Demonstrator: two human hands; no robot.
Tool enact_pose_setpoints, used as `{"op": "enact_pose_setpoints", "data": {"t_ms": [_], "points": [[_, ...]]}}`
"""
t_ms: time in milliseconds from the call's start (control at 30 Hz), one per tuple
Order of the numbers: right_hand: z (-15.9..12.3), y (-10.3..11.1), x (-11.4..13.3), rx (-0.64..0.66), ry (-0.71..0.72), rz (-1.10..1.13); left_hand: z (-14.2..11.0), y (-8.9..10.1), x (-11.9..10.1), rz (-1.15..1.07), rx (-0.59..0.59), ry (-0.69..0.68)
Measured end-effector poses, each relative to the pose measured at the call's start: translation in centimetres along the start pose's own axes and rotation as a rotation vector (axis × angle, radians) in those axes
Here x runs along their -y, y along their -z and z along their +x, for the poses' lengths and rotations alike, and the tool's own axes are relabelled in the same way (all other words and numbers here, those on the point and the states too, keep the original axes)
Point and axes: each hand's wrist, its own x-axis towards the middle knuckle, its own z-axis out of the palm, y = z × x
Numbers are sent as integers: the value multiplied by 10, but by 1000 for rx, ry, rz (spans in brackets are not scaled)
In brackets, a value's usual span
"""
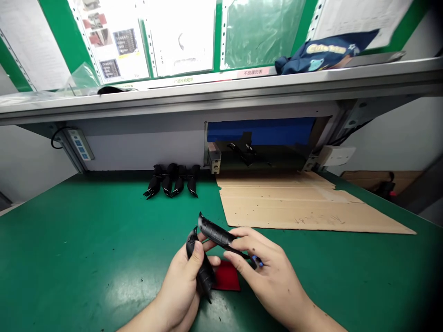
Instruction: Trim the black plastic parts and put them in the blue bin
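Black curved parts, a pair, one in each of our hands, above the near middle of the counter. Counter: green, broad, dark specks scattered on it. Cardboard sheet: flat, back right, in front of an opening where dark pieces show dimly. Back row: about four similar black pieces, side by side near the rear wall. Our left hand is wrapped round its part, thumb on the face. Our right hand has its fingers closed on the right-hand part, whose upper end tilts toward the left one; contact between the two cannot be told. Red pad: on the counter below, partly hidden. Blue-tipped item: small, at the right palm; tool or not, we cannot tell.

Progress, our judgement: handling of this pair looks unfinished, since both are held up and neither is set down. Whether the back row is finished or waiting, we cannot say.
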Motion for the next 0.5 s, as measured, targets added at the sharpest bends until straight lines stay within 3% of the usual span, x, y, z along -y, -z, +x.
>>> {"op": "enact_pose_setpoints", "data": {"t_ms": [100,267,500], "points": [[-3,-14,5,-46,-55,86,3,-1,-3,-153,-87,1],[-11,-35,5,182,-121,2,4,-6,-11,-259,-241,67],[-8,-28,-1,274,-137,-137,14,2,-11,-248,-122,-76]]}}
